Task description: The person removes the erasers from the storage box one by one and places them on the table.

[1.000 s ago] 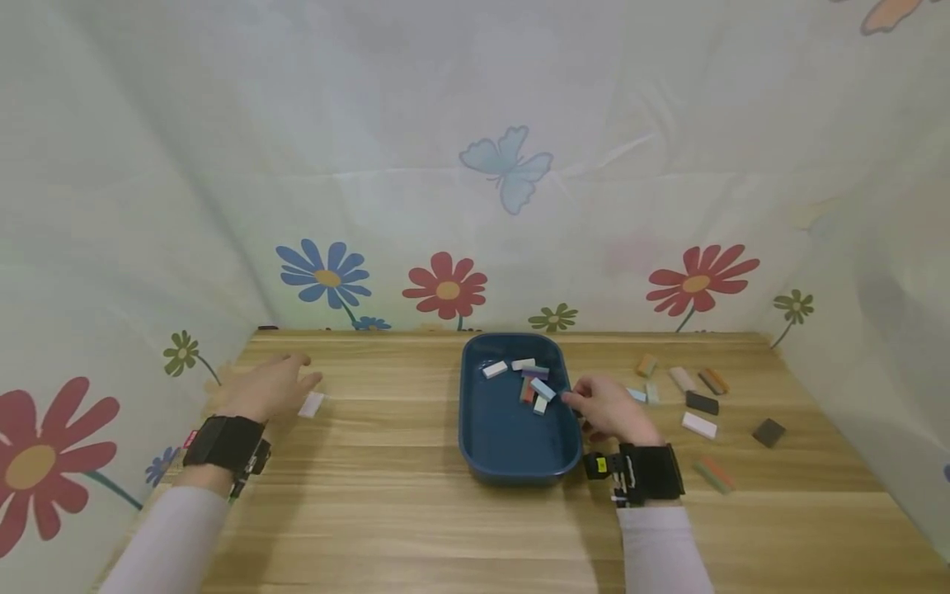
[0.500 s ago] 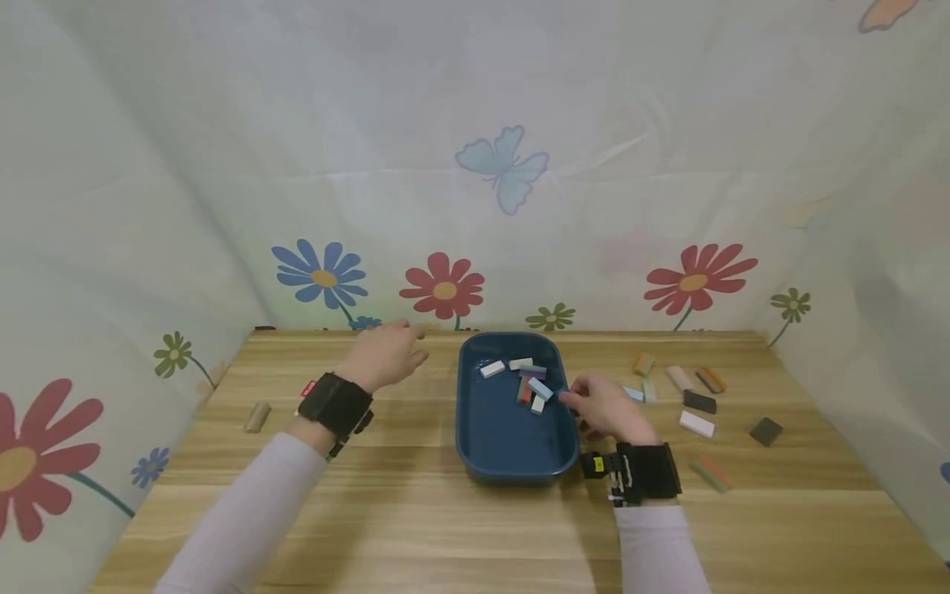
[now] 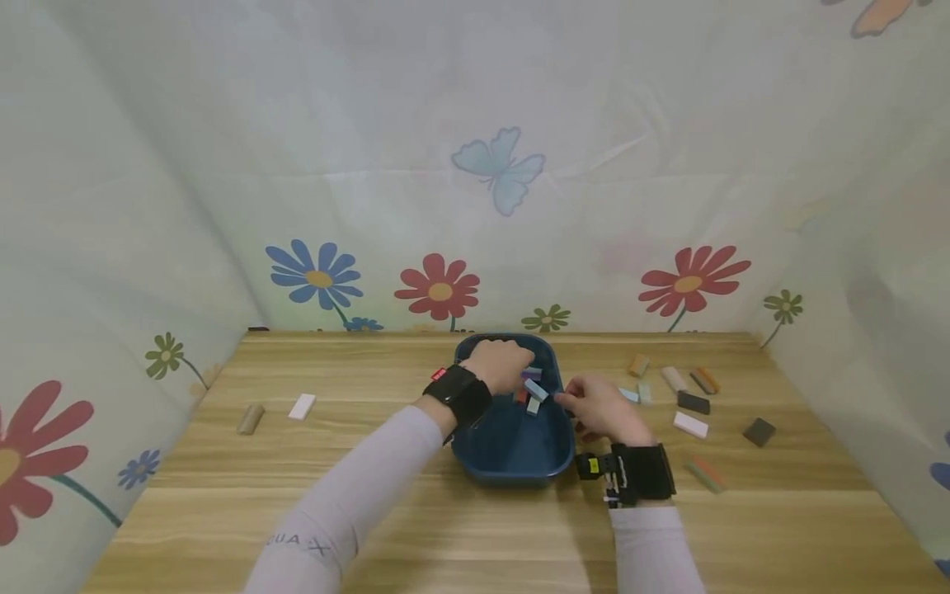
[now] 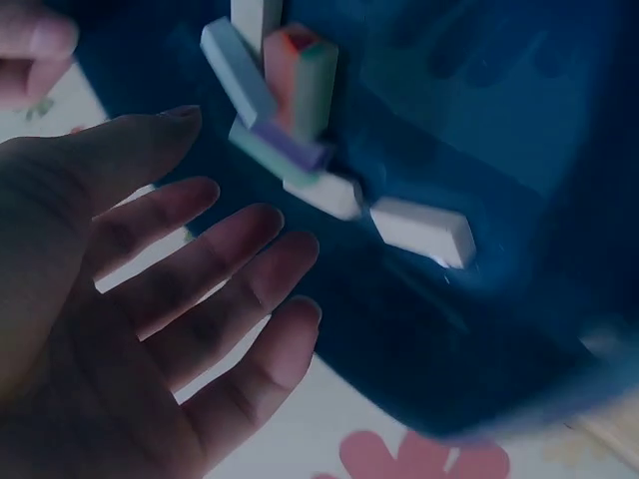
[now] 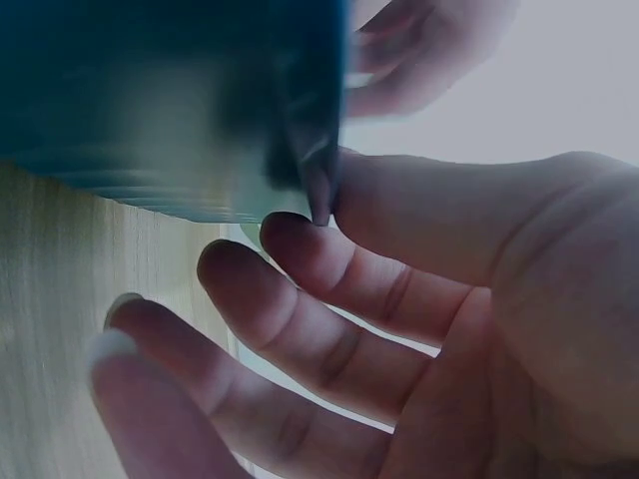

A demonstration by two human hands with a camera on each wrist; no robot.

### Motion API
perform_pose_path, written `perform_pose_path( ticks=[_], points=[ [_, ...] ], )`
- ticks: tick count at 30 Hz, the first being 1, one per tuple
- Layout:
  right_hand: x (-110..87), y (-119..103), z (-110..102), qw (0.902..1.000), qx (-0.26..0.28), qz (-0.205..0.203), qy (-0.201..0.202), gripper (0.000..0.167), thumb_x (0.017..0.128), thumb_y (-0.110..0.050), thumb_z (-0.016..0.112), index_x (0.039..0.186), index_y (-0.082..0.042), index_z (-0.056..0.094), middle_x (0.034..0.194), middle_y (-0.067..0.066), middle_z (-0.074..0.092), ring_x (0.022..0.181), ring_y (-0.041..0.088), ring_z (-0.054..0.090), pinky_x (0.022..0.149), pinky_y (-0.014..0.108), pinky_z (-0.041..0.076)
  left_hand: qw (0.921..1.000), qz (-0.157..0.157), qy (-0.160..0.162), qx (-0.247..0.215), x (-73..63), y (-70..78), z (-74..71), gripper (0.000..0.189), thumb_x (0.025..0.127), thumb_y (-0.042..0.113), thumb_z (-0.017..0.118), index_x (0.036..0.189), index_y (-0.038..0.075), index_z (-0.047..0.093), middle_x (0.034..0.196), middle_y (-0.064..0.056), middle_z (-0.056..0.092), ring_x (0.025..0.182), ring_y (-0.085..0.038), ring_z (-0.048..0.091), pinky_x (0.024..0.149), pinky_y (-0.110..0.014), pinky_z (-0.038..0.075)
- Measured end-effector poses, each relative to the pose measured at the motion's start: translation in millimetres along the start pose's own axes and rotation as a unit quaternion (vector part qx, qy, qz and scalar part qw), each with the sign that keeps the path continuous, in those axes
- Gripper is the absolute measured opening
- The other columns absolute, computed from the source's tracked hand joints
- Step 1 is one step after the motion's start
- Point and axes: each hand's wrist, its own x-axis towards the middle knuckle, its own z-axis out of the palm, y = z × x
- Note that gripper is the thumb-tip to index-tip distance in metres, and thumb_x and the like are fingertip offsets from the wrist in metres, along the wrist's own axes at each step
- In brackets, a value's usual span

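Observation:
My left hand (image 3: 497, 365) is over the far part of a dark blue plastic basin (image 3: 510, 450). In the left wrist view, its fingers (image 4: 245, 289) are relaxed and spread, with nothing between them. Several small eraser-like blocks lie in the basin, among them a white block (image 4: 421, 230), a light blue block (image 4: 238, 72) and a red-and-green block (image 4: 302, 85). With thumb and forefinger, my right hand (image 3: 604, 408) pinches the basin's right rim (image 5: 321, 190). The other right fingers curve beneath, outside the wall. My left hand hides some of the blocks in the head view.
On the wooden table left of the basin lie a white block (image 3: 302, 406) and a brown block (image 3: 251, 419). Several more blocks are scattered on the right, including a black block (image 3: 693, 403) and a dark square block (image 3: 759, 431). A flower-printed curtain (image 3: 386, 206) encloses the table's back and sides.
My left hand has swept rightward from above the white block on the left to over the basin, uncovering the brown block. My right hand has kept its pinch on the rim.

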Motion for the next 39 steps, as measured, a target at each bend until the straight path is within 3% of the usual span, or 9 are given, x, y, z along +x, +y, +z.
perform_pose_path(
  ticks=[8, 19, 26, 31, 35, 39],
  points=[
    [0.9, -1, -2, 1.0000, -0.002, -0.003, -0.002, 0.022, 0.099, -0.018, 0.057, 0.085, -0.002, 0.058, 0.081, 0.011, 0.058, 0.065, 0.027, 0.063, 0.056, 0.039, 0.054, 0.9992, 0.012, -0.038, -0.001, 28.2, 23.7, 12.1, 0.009, 0.088, 0.022, 0.074, 0.096, 0.016, 0.074, 0.095, -0.001, 0.067, 0.086, -0.016, 0.063, 0.073, -0.035, 0.052],
    [0.9, -3, -2, 1.0000, -0.006, -0.002, -0.004, 0.021, 0.099, -0.017, 0.057, 0.086, -0.001, 0.058, 0.082, 0.011, 0.059, 0.064, 0.027, 0.063, 0.056, 0.039, 0.055, 0.9991, -0.023, -0.034, 0.008, 38.4, 33.6, 22.3, 0.028, 0.086, 0.030, 0.076, 0.108, 0.014, 0.073, 0.106, -0.004, 0.069, 0.093, -0.019, 0.066, 0.077, -0.034, 0.053],
    [0.7, -2, -2, 1.0000, -0.004, 0.001, -0.006, 0.021, 0.099, -0.017, 0.057, 0.087, 0.000, 0.059, 0.082, 0.011, 0.059, 0.064, 0.027, 0.063, 0.056, 0.039, 0.055, 0.9991, -0.026, -0.029, -0.017, 36.4, 31.9, 23.1, 0.014, 0.088, 0.025, 0.072, 0.097, 0.014, 0.074, 0.097, -0.002, 0.069, 0.083, -0.017, 0.065, 0.071, -0.034, 0.052],
    [1.9, -2, -3, 0.9999, -0.009, 0.000, -0.005, 0.020, 0.099, -0.018, 0.057, 0.087, -0.002, 0.059, 0.081, 0.012, 0.060, 0.065, 0.026, 0.063, 0.056, 0.039, 0.055, 0.9991, -0.003, -0.008, -0.042, 23.9, 27.1, 10.4, 0.009, 0.088, 0.020, 0.072, 0.091, 0.012, 0.073, 0.084, 0.000, 0.067, 0.074, -0.015, 0.061, 0.068, -0.032, 0.050],
    [2.9, -2, -3, 0.9999, -0.010, -0.006, -0.005, 0.021, 0.099, -0.018, 0.058, 0.086, -0.002, 0.059, 0.081, 0.012, 0.060, 0.064, 0.027, 0.062, 0.055, 0.039, 0.055, 0.9986, 0.008, -0.011, -0.052, 16.8, 22.5, 0.1, 0.010, 0.090, 0.019, 0.070, 0.097, 0.011, 0.072, 0.082, 0.000, 0.065, 0.073, -0.014, 0.060, 0.067, -0.029, 0.048],
    [3.2, -1, -2, 0.9999, -0.010, -0.003, -0.006, 0.022, 0.099, -0.018, 0.058, 0.085, -0.002, 0.058, 0.081, 0.013, 0.060, 0.063, 0.027, 0.063, 0.055, 0.039, 0.054, 0.9973, 0.006, -0.029, -0.067, 10.2, 14.5, -6.6, 0.021, 0.093, 0.018, 0.067, 0.112, 0.012, 0.069, 0.099, -0.002, 0.065, 0.088, -0.014, 0.061, 0.077, -0.027, 0.048]
  ],
)
